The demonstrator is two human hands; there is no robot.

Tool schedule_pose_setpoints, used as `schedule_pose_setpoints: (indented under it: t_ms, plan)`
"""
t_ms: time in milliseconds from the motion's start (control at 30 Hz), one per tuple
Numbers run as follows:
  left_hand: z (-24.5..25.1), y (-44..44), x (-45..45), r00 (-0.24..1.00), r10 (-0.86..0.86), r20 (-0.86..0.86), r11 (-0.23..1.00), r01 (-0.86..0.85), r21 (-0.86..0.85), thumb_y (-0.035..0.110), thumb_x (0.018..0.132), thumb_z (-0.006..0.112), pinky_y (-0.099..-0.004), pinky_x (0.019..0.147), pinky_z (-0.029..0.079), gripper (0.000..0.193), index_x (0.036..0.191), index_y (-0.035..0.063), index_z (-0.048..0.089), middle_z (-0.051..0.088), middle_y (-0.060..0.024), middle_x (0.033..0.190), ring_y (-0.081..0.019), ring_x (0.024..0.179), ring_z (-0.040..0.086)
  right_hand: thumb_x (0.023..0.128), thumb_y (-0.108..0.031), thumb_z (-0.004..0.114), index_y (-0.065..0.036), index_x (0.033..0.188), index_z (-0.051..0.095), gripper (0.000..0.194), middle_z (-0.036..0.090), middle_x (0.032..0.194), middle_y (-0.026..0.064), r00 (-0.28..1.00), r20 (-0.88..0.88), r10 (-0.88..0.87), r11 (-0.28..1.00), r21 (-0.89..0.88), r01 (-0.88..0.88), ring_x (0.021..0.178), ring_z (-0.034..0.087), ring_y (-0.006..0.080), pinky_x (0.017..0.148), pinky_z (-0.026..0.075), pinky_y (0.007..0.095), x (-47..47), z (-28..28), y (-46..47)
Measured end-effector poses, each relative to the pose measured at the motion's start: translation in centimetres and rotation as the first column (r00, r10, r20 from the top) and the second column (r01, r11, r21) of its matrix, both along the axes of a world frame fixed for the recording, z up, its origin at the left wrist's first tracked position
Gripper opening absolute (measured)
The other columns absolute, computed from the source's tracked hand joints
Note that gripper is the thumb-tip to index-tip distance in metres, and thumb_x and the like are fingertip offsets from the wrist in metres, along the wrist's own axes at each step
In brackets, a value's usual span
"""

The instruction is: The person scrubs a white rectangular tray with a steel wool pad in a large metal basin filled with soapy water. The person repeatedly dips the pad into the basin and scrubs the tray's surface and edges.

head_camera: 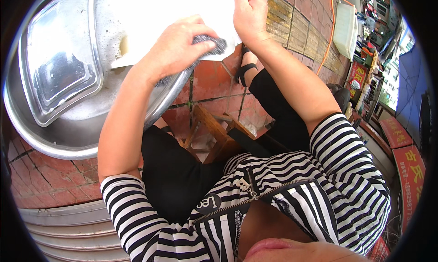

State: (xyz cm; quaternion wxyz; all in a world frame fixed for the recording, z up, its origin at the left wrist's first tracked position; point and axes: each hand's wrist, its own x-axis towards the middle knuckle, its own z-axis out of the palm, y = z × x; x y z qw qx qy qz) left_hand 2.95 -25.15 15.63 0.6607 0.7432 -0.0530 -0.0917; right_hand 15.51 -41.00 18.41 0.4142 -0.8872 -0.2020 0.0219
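My left hand (181,44) is pressing a dark grey scouring pad (214,45) against a white, overexposed panel-like object (208,8), whose exact kind I cannot tell. Thumb and fingers are curled around the pad. At the object's right edge, my right hand (251,17) grips it, fingers partly cut off by the top of the view. The object is tilted over the rim of a large metal basin (68,154) with sudsy water (111,25). A clear plastic tray or lid (63,49) leans inside the basin's left side. More dark mesh (165,80) shows beside my left wrist.
A small wooden stool (210,128) stands between my legs on red floor tiles (222,80). An orange cord or hose (330,39) runs along the ground near a white bin (345,31). Corrugated metal (72,231) lies at lower left; red signs (409,183) bear writing.
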Motion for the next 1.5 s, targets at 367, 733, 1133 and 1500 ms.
schedule_pose_setpoints:
  t_ms: [367, 733, 1133, 1500]
  plan:
    - [-1.3, -2.6, 2.6, 0.998, 0.030, 0.059, 0.996, -0.035, 0.083, 0.020, 0.093, 0.069, -0.0374, 0.090, 0.051, 0.023, 0.111, 0.0057, 0.076, 0.065, -0.0099, 0.101, -0.0261, 0.097, 0.065, 0.107, -0.017, 0.051, 0.000, 0.087, 0.050, 0.026, 0.052, 0.074, 0.0133, 0.999, 0.030, -0.026, 0.997, -0.073, 0.028, 0.071, 0.049, 0.0187, 0.065, 0.045, 0.0371, 0.2, -0.2, -0.2]
    - [-0.1, 1.5, 1.5, 0.995, -0.097, 0.026, 0.952, 0.085, 0.293, 0.013, 0.091, 0.070, -0.0376, 0.087, 0.049, 0.018, 0.107, 0.0045, 0.075, 0.059, -0.0096, 0.092, -0.0271, 0.093, 0.061, 0.107, -0.015, 0.051, -0.001, 0.089, 0.050, 0.023, 0.053, 0.076, 0.0077, 0.999, -0.050, 0.007, 1.000, 0.028, -0.006, 0.073, 0.050, 0.0138, 0.065, 0.045, 0.0324, 0.0, 0.2, 0.1]
    - [-0.4, -2.3, 2.9, 0.989, 0.009, 0.147, 0.961, -0.049, 0.272, 0.026, 0.082, 0.081, -0.0448, 0.091, 0.049, 0.039, 0.112, 0.0063, 0.065, 0.061, -0.0126, 0.102, -0.0325, 0.104, 0.060, 0.106, -0.015, 0.052, -0.001, 0.089, 0.051, 0.022, 0.055, 0.076, 0.0090, 0.997, -0.077, -0.027, 0.998, 0.058, 0.032, 0.074, 0.051, 0.0136, 0.067, 0.047, 0.0341, -0.2, 0.1, 0.2]
    - [1.0, -4.3, 2.5, 0.983, 0.122, 0.136, 0.759, -0.181, 0.626, 0.032, 0.080, 0.083, -0.0451, 0.086, 0.056, 0.045, 0.111, 0.0075, 0.060, 0.065, -0.0112, 0.104, -0.0330, 0.104, 0.064, 0.107, -0.017, 0.053, 0.000, 0.087, 0.051, 0.026, 0.051, 0.073, 0.0125, 0.999, 0.024, -0.046, 0.998, -0.052, 0.047, 0.070, 0.049, 0.0183, 0.065, 0.045, 0.0370, 0.0, -0.1, 0.1]
